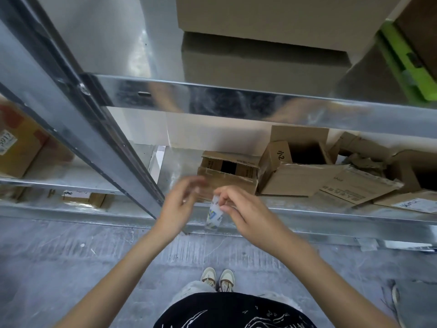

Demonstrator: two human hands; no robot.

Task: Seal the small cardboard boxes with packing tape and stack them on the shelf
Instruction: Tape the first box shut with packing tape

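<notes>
Left shelf bay: a brown box (pixel 16 147) with a label, not our batch as far as I can tell. Upright (pixel 99 138) splits the bays. Left hand (pixel 178 204) blurred, fingers loosely spread, nothing visibly gripped. Right hand (pixel 246 216) pinches the tape roll (pixel 214 215), held upright over the shelf edge (pixel 331 214). Small box (pixel 227 176) just behind the hands, flaps parted, gap in the top, no fresh tape seen. Further right, open boxes (pixel 307 171) lie jumbled. Judgement: sealing barely begun, stacking not started.

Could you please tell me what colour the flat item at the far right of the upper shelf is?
Bright green, seen in the head view.
</notes>
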